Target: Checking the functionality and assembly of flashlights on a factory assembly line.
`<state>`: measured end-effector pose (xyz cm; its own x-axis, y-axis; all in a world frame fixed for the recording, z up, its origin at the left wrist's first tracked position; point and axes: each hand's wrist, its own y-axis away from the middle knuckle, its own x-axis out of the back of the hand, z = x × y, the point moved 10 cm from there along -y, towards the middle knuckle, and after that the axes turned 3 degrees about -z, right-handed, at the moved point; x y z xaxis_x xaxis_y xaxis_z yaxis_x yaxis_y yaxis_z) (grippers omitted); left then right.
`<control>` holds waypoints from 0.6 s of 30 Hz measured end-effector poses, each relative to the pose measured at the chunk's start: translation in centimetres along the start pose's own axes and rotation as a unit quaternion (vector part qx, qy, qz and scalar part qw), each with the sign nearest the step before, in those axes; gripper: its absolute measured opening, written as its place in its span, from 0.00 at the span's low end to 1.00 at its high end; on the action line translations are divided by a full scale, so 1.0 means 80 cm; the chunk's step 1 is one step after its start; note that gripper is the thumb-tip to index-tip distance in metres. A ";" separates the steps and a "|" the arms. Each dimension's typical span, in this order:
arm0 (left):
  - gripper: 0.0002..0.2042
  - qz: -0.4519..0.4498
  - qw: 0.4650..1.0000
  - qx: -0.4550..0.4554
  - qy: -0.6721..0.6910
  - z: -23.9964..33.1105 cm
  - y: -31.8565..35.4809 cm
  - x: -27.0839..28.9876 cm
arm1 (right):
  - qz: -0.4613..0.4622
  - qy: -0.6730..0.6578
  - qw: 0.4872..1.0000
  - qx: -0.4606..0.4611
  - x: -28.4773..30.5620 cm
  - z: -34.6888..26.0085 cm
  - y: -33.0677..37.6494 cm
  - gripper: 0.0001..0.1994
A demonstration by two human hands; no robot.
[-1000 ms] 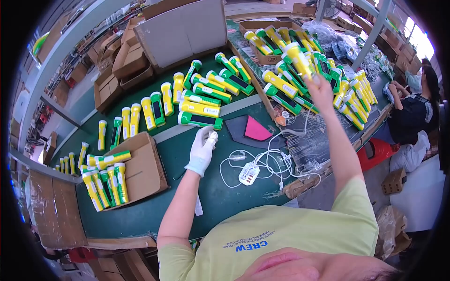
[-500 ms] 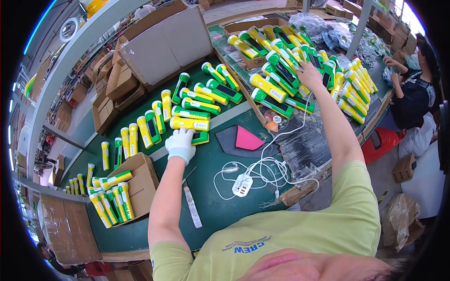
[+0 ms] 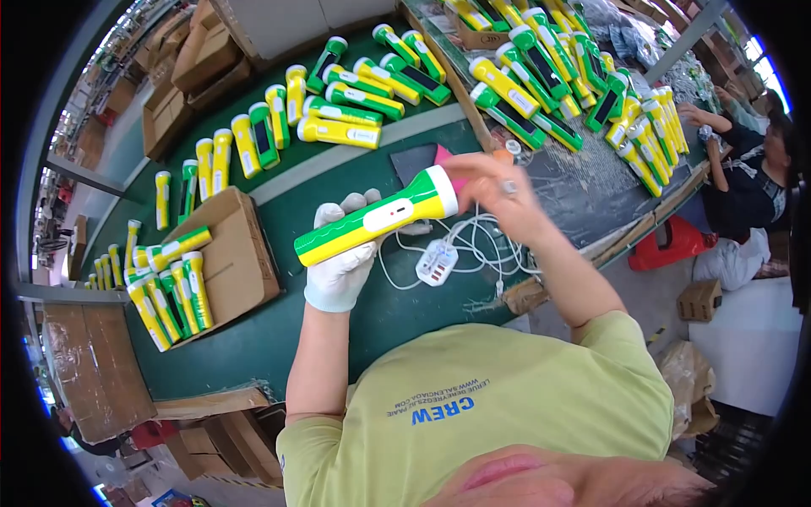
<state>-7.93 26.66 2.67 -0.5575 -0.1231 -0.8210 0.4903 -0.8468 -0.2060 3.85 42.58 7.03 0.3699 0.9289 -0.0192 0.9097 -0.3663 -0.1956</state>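
My left hand (image 3: 342,270), in a white glove, is closed around the body of a yellow and green flashlight (image 3: 355,228). The flashlight lies tilted across the palm, its white-rimmed head up to the right, a white switch panel facing up. Close by that head is my bare right hand (image 3: 507,198), slightly blurred, its fingers apart and curved toward the lens end; I see nothing held in it. Below them on the green table (image 3: 405,317) lies a white USB power strip (image 3: 437,262) with a tangled white cable (image 3: 486,241).
Rows of flashlights (image 3: 338,133) lie beyond my left hand. A cardboard box (image 3: 241,253) holding several more stands at left. A pile of flashlights (image 3: 541,76) covers the far right. Behind my hands is a dark pad (image 3: 412,162). Another person (image 3: 743,169) works at far right.
My left hand has lifted a flashlight off the table toward me. My right hand has come back from the far pile to the flashlight's head. The view has shifted.
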 end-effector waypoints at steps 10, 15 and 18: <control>0.29 0.295 0.936 0.015 -0.194 0.053 0.068 0.175 | -0.061 -0.341 0.923 0.168 -0.006 -0.065 -0.001 0.23; 0.21 0.318 0.915 -0.022 -0.248 0.087 0.059 0.137 | 0.026 0.104 0.994 0.009 -0.015 -0.003 -0.001 0.15; 0.22 -0.069 0.589 -0.177 -0.786 0.061 0.018 -0.097 | 0.004 0.107 0.994 0.012 -0.045 -0.004 0.006 0.18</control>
<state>-6.15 23.85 11.34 -0.4029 -0.6286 0.6652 0.3216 -0.7777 -0.5401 3.00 39.08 7.35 0.4109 0.8920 0.1887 0.9029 -0.3694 -0.2198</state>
